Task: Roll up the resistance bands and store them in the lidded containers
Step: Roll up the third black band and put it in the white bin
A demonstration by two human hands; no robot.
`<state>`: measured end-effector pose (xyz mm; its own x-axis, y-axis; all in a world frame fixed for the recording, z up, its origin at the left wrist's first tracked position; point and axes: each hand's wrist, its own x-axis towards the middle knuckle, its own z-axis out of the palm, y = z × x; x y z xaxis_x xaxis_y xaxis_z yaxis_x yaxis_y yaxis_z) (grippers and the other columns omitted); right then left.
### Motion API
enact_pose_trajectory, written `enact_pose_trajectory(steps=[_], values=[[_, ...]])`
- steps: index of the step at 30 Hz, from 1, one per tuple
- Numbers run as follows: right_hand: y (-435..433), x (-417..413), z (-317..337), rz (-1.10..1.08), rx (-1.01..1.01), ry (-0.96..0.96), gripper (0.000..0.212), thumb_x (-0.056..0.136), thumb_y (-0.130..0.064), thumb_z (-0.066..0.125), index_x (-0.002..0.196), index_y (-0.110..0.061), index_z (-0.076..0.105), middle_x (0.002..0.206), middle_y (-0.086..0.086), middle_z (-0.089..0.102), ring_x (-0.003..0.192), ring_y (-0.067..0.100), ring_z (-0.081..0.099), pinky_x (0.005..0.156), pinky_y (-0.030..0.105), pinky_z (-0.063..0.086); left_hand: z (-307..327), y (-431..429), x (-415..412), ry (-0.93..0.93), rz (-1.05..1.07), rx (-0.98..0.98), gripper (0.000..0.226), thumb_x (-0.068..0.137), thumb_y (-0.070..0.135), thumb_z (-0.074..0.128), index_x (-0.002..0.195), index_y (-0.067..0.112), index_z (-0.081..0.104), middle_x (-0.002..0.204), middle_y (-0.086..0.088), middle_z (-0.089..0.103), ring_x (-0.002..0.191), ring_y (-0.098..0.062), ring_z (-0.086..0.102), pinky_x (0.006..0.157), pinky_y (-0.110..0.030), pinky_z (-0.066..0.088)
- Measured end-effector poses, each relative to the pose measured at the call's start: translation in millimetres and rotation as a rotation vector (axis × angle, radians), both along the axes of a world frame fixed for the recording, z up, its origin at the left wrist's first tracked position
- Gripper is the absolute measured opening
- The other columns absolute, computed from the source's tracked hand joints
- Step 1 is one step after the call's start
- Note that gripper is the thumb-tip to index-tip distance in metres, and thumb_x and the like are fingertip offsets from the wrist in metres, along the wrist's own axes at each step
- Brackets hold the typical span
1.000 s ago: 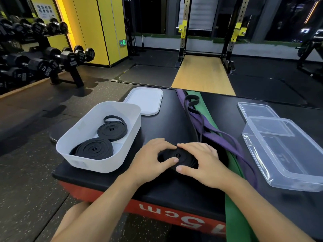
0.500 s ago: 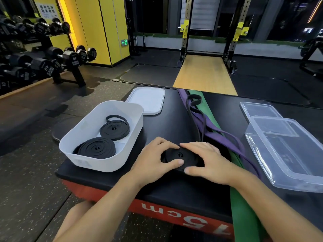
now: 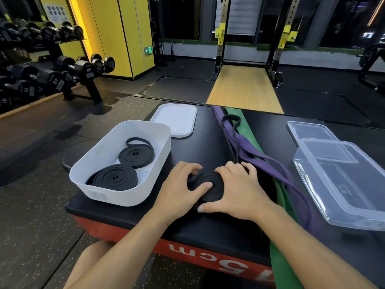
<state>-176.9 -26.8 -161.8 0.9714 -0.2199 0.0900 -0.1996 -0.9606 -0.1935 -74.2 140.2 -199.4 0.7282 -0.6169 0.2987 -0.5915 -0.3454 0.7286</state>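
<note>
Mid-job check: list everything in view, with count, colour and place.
white container: one, white, left on the platform, lid off.
rolled bands: two, black, coiled inside the white container.
white lid: one, white, behind the white container.
black band: one, black, part-rolled at front centre.
purple band: one, purple, loose, right of centre.
green band: one, green, loose beneath the purple band, hanging over the near edge.
clear container: one, transparent, right side, lid off.
clear lid: one, transparent, behind the clear container.
platform: one, black top, red side.
dumbbells: several, black, rack far left.
left hand: one, grips the black band, thumb on its centre.
right hand: one, grips its right side.
</note>
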Motion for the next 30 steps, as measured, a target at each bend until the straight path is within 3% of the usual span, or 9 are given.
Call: enact_pose_trajectory(steps=[2, 5, 8, 11, 14, 18, 23, 26, 30], values=[[12, 2, -1, -0.052, -0.111, -0.032, 0.1, 0.055, -0.108, 0.033, 0.107, -0.024, 0.052, 0.101, -0.01, 0.046, 0.106, 0.016, 0.047, 0.119, 0.046, 0.019, 1, 0, 1, -0.012, -0.004, 0.028, 0.045, 0.082, 0.062, 0.069, 0.12, 0.038, 0.066, 0.108, 0.023, 0.056, 0.109, 0.001, 0.057, 0.096, -0.026, 0.049], [20, 3, -5, -0.064, -0.17, -0.067, 0.098, 0.057, -0.107, 0.03, 0.098, -0.019, 0.047, 0.098, -0.008, 0.046, 0.101, 0.019, 0.048, 0.12, 0.048, 0.021, 2, 1, 2, 0.013, -0.043, 0.073, 0.071, 0.071, 0.075, 0.066, 0.13, 0.036, 0.065, 0.112, 0.024, 0.054, 0.11, 0.003, 0.057, 0.097, -0.022, 0.047], [-1, 2, -3, 0.027, -0.015, 0.047, 0.107, 0.05, -0.105, 0.045, 0.123, -0.027, 0.049, 0.114, -0.013, 0.044, 0.116, 0.012, 0.042, 0.123, 0.043, 0.013, 3, 2, 3, 0.067, -0.067, 0.069, 0.079, 0.067, 0.077, 0.069, 0.134, 0.036, 0.065, 0.116, 0.026, 0.052, 0.112, 0.004, 0.057, 0.099, -0.023, 0.047], [-33, -6, 1, 0.155, 0.255, 0.129, 0.121, 0.055, -0.083, 0.066, 0.158, -0.037, 0.023, 0.149, -0.024, 0.038, 0.141, -0.001, 0.031, 0.127, 0.041, 0.004, 2, 2, 5, 0.09, -0.083, 0.067, 0.075, 0.071, 0.07, 0.077, 0.136, 0.036, 0.064, 0.122, 0.025, 0.052, 0.121, 0.006, 0.053, 0.104, -0.018, 0.041], [-47, -10, 1, 0.213, 0.412, 0.123, 0.119, 0.069, -0.053, 0.083, 0.161, -0.042, 0.009, 0.157, -0.031, 0.033, 0.144, -0.013, 0.025, 0.128, 0.04, -0.003, 3, 2, 6, 0.087, -0.087, 0.063, 0.064, 0.079, 0.053, 0.085, 0.137, 0.036, 0.064, 0.132, 0.02, 0.056, 0.131, 0.01, 0.047, 0.109, -0.014, 0.035], [-40, -4, 2, 0.242, 0.392, 0.133, 0.111, 0.075, -0.038, 0.084, 0.161, -0.042, 0.014, 0.156, -0.033, 0.034, 0.145, -0.013, 0.022, 0.127, 0.032, -0.005, 4, 4, 6, 0.123, -0.088, 0.01, 0.062, 0.077, 0.043, 0.09, 0.133, 0.04, 0.063, 0.126, 0.022, 0.064, 0.125, 0.008, 0.055, 0.111, -0.021, 0.042], [-38, -5, 6, 0.192, 0.361, 0.114, 0.111, 0.064, -0.057, 0.081, 0.159, -0.039, 0.026, 0.141, -0.033, 0.042, 0.131, -0.01, 0.033, 0.127, 0.038, 0.003, 3, 5, 4, 0.157, -0.074, -0.006, 0.059, 0.08, 0.046, 0.086, 0.134, 0.043, 0.062, 0.123, 0.024, 0.068, 0.121, 0.007, 0.059, 0.11, -0.026, 0.045], [-30, -2, 6, 0.175, 0.251, 0.081, 0.113, 0.057, -0.076, 0.067, 0.156, -0.036, 0.032, 0.132, -0.026, 0.038, 0.124, -0.005, 0.027, 0.126, 0.037, 0.007, 3, 4, 1, 0.097, -0.031, -0.006, 0.05, 0.085, 0.047, 0.082, 0.131, 0.039, 0.063, 0.122, 0.026, 0.066, 0.121, 0.008, 0.057, 0.108, -0.024, 0.045], [-22, 1, 5, 0.142, 0.201, 0.054, 0.096, 0.055, -0.082, 0.066, 0.14, -0.04, 0.045, 0.116, -0.022, 0.038, 0.117, 0.005, 0.029, 0.121, 0.034, 0.014, 2, 2, 1, 0.028, 0.018, -0.02, 0.035, 0.085, 0.051, 0.079, 0.116, 0.037, 0.068, 0.109, 0.023, 0.059, 0.111, 0.003, 0.057, 0.096, -0.021, 0.046]])
